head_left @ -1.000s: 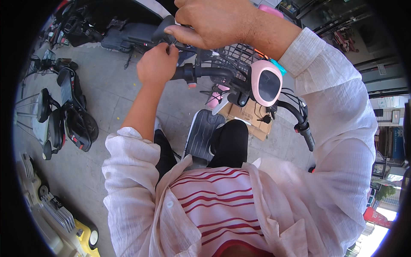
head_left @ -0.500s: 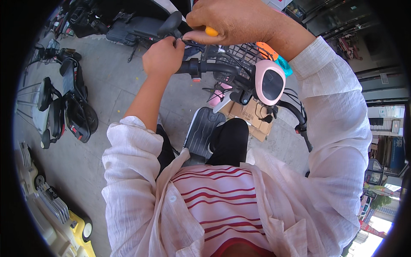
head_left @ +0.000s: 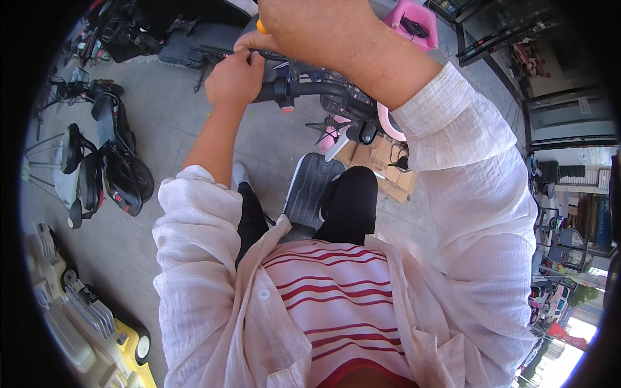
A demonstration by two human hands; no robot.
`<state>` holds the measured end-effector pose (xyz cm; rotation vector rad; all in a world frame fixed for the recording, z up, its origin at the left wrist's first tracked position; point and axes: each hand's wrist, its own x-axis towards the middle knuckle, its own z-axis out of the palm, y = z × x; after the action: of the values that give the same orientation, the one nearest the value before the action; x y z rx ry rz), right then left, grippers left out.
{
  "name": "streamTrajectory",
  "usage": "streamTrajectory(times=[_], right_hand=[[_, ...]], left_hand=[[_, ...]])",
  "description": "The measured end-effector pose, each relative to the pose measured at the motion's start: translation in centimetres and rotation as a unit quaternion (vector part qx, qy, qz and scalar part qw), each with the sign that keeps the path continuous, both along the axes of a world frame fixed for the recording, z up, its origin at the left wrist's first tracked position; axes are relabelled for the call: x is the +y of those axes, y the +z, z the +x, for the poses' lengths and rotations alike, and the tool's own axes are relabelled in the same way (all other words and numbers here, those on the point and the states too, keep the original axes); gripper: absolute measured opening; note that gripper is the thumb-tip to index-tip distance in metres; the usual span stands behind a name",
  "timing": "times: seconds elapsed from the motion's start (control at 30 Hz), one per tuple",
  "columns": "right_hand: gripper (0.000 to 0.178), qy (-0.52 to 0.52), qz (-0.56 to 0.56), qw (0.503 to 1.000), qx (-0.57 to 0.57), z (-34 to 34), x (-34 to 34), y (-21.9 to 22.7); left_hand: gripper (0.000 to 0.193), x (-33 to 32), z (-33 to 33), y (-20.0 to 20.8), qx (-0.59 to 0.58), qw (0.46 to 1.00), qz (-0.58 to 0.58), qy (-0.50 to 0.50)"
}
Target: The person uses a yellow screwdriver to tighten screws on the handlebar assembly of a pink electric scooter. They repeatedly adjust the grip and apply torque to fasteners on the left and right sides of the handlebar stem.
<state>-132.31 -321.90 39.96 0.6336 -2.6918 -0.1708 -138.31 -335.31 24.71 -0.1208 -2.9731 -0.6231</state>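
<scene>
My left hand (head_left: 234, 79) is closed in a pinch just beyond the left grip of an electric scooter's black handlebar (head_left: 323, 89); what its fingertips hold is hidden. Right above it, my right hand (head_left: 317, 29) is wrapped around a tool with a yellow-orange handle (head_left: 261, 26), of which only a small bit shows. The right thumb reaches down close to the left fingers. My right forearm covers most of the scooter's front basket and its pale pink display housing (head_left: 392, 124). Below the handlebar lies the scooter's black ribbed footboard (head_left: 314, 187), with my leg beside it.
Flattened cardboard (head_left: 381, 167) lies on the paving right of the footboard. Parked scooters (head_left: 119, 152) stand at the left, and a dark scooter seat (head_left: 207, 42) is beyond my hands. A yellow and cream vehicle (head_left: 126, 349) is at lower left. A pink seat-like object (head_left: 417, 22) stands far right.
Both hands have shifted left, the right one further, still on the yellow-orange handle. My right forearm now covers the pink display housing and basket. The pink seat-like object has come into view.
</scene>
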Motion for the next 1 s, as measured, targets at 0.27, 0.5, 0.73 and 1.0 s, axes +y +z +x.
streamTrajectory(times=[0.27, 0.5, 0.73, 1.0], right_hand=[[0.033, 0.101, -0.048, 0.99, -0.091, 1.5, 2.1, 2.1], [0.033, -0.061, -0.107, 0.99, 0.064, 2.2, -1.8, -2.1], [0.036, -0.012, -0.121, 0.987, -0.102, 2.0, -1.0, 1.5], [0.041, 0.112, -0.365, 0.74, -0.553, -3.2, 1.9, 1.6]], left_hand=[[0.042, 0.2, 0.3, 0.9, -0.028, 1.0, -0.006, -0.001], [0.043, 0.0, 0.9, 1.1, -0.001, 1.0, -0.014, -0.018], [0.038, -0.4, 0.6, 0.9, 0.016, 0.999, 0.026, -0.021], [0.037, -0.4, 1.1, 1.5, 0.022, 0.997, 0.076, -0.015]])
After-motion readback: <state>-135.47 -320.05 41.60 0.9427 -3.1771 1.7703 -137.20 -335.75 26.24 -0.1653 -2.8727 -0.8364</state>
